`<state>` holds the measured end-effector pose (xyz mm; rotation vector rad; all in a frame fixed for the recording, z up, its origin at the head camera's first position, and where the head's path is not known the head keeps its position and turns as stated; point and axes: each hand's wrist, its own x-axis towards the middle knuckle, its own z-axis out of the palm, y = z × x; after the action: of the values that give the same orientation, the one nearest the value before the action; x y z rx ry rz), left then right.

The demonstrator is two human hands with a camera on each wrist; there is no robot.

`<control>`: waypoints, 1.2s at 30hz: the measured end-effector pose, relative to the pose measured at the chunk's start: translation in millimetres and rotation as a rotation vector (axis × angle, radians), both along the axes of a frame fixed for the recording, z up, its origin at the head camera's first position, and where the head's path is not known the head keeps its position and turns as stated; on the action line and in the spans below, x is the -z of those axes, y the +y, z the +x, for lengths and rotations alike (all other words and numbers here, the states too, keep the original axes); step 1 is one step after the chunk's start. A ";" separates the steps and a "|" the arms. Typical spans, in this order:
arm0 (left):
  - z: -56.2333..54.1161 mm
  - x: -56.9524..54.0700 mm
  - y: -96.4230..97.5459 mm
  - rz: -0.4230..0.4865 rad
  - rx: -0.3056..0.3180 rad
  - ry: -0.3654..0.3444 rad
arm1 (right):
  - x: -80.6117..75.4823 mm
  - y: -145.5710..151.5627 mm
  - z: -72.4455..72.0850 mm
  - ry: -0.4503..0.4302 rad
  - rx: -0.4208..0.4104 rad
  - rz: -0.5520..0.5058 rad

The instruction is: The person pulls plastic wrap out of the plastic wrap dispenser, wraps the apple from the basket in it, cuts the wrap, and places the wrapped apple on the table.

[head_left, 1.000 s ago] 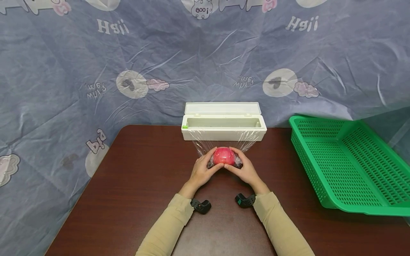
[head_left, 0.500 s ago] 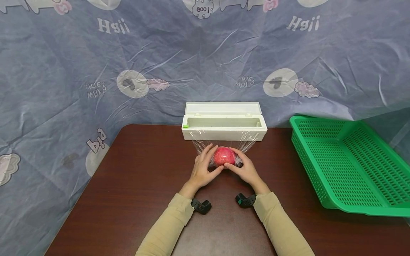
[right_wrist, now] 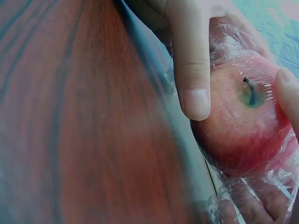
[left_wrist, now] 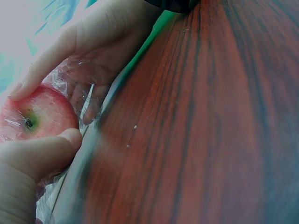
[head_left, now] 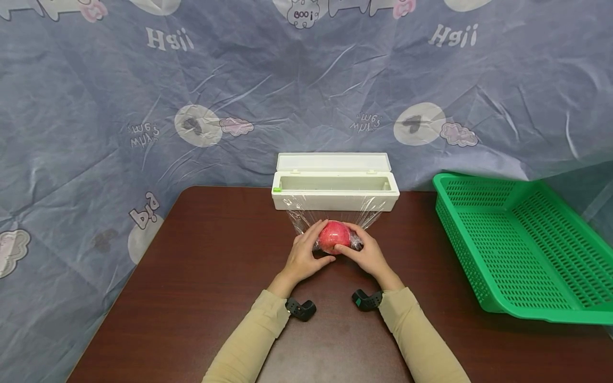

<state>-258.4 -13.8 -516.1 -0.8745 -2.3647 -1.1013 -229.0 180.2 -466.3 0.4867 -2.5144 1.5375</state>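
A red apple (head_left: 333,237) wrapped in clear cling film sits between both hands, its stem showing in both wrist views. My left hand (head_left: 303,259) holds its left side, with the thumb (left_wrist: 60,144) against the lower part. On the other side my right hand (head_left: 370,258) grips the apple, its thumb (right_wrist: 288,93) on top near the stem. Crumpled film (right_wrist: 280,182) gathers at the apple's sides, over some fingers. From the apple, stretched film (head_left: 299,215) fans back to the front of a white cling film box (head_left: 335,202), whose lid is up.
A green plastic basket (head_left: 471,271) stands at the right of the dark brown table (head_left: 201,276). Behind the table hangs a grey-blue printed cloth (head_left: 287,96). A small green piece (head_left: 276,189) sits at the box's left end.
The apple has tipped a little between the hands. My left fingers lifted and came back against it, and the left thumb slid lower. The right hand and the box have stayed in place.
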 end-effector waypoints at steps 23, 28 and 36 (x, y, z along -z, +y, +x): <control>-0.6 -3.1 0.6 -0.011 -0.040 -0.034 | 2.8 -0.7 1.8 0.060 0.000 -0.011; -0.7 -2.6 0.2 -0.008 -0.054 -0.044 | 5.8 -0.1 0.2 0.133 -0.033 -0.049; -0.5 -3.7 -0.1 -0.026 -0.065 -0.101 | 7.2 1.4 0.8 0.176 -0.104 -0.088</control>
<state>-258.9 -13.9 -512.4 -0.7618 -2.4758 -1.1157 -228.2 181.5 -473.5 0.7158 -2.3123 1.5587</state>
